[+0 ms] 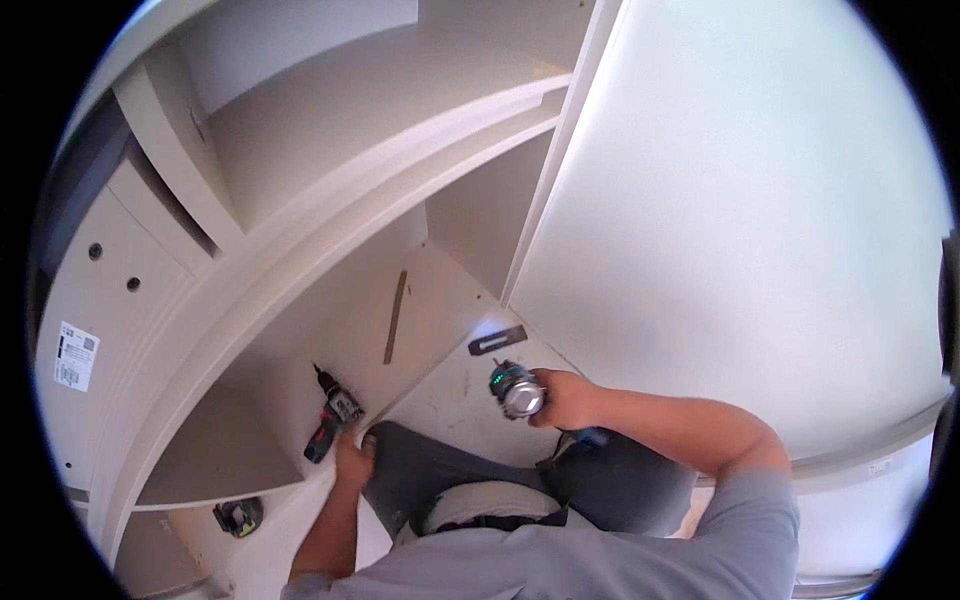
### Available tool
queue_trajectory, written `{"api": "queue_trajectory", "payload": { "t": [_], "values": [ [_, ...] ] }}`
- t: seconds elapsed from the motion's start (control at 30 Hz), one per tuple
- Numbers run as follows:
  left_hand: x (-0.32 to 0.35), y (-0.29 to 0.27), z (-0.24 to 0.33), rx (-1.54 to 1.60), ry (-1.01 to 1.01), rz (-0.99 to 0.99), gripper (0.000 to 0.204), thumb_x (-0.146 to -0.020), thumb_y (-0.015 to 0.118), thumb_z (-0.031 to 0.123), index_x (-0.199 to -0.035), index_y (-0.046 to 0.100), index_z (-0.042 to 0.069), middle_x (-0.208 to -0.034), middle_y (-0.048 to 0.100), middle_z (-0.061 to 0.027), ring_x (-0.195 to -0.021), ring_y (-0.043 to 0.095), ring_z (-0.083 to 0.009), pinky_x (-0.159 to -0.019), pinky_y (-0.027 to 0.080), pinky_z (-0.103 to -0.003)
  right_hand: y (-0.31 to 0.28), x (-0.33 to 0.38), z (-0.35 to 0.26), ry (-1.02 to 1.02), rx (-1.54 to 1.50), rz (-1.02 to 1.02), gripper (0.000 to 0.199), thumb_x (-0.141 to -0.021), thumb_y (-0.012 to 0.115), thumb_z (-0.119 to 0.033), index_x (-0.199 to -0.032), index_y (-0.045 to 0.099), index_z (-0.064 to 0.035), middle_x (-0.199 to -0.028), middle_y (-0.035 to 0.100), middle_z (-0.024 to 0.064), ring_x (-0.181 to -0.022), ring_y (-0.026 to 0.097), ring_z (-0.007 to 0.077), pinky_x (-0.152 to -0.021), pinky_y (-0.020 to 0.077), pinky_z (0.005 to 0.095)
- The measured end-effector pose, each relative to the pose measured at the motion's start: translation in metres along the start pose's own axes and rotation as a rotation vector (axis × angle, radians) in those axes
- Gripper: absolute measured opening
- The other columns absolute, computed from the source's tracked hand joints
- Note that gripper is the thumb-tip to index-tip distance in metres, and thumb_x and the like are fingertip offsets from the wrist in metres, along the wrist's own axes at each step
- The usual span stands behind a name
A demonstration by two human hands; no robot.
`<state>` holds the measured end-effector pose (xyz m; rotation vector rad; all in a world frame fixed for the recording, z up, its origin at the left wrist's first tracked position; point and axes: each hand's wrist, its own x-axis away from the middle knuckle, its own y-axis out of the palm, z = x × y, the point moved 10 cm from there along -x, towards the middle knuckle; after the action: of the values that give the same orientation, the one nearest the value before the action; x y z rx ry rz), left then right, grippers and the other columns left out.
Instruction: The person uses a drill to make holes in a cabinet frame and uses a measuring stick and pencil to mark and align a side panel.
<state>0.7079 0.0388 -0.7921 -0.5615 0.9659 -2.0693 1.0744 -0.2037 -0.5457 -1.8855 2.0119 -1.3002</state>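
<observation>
My right hand (562, 398) is wrapped round a cordless power driver (520, 392) with a silvery round end and small green lights. It is held above the floor in front of my knees. My left hand (352, 462) is by my left knee, at the rear end of a black and red cordless drill (338, 408). This drill points away to the upper left, a dark bit at its tip. The left fingers are mostly hidden, so whether they grip the drill or only touch it is unclear.
A curved pale cabinet (300, 235) sweeps round the left and far side. Inside lies a thin brown strip (396, 317); a dark slotted piece (497, 340) lies ahead of my right hand. A large white panel (740, 220) stands right. A black and green tool or battery (238, 516) sits lower left.
</observation>
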Motion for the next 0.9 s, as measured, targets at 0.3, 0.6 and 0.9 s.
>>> {"api": "queue_trajectory", "payload": {
  "t": [0.3,0.6,0.9],
  "values": [
    [0.018,0.028,0.103,-0.235,-0.005,-0.459,0.076,-0.095,0.06,0.054,-0.156,0.042,0.012,-0.165,0.033,-0.0171,-0.152,0.027,-0.0425,-0.12,0.031,-0.058,0.1,-0.217,0.049,-0.11,0.275,0.18,0.061,-0.075,0.071,-0.011,-0.132,0.05,-0.0033,-0.125,0.064,0.024,-0.115,0.065,0.0422,-0.096,0.0541,0.0496],
    [0.008,0.046,0.068,-0.416,-0.068,-0.638,0.088,-0.093,0.06,0.06,-0.162,0.029,0.015,-0.169,0.021,-0.0177,-0.154,0.02,-0.0428,-0.121,0.032,-0.057,0.132,-0.303,0.065,0.165,0.122,0.31,0.057,-0.085,0.065,-0.01,-0.138,0.045,-0.004,-0.125,0.059,0.0226,-0.114,0.065,0.0414,-0.093,0.0561,0.051],
    [-0.002,0.054,0.063,-0.398,0.003,-0.687,0.087,-0.094,0.058,0.062,-0.161,0.03,0.014,-0.168,0.02,-0.0215,-0.153,0.019,-0.0475,-0.12,0.033,-0.058,0.126,-0.34,0.081,0.145,-0.008,0.49,0.048,-0.086,0.067,-0.013,-0.131,0.055,-0.0028,-0.124,0.061,0.0219,-0.114,0.065,0.0423,-0.093,0.0565,0.0498]
  ]
}}
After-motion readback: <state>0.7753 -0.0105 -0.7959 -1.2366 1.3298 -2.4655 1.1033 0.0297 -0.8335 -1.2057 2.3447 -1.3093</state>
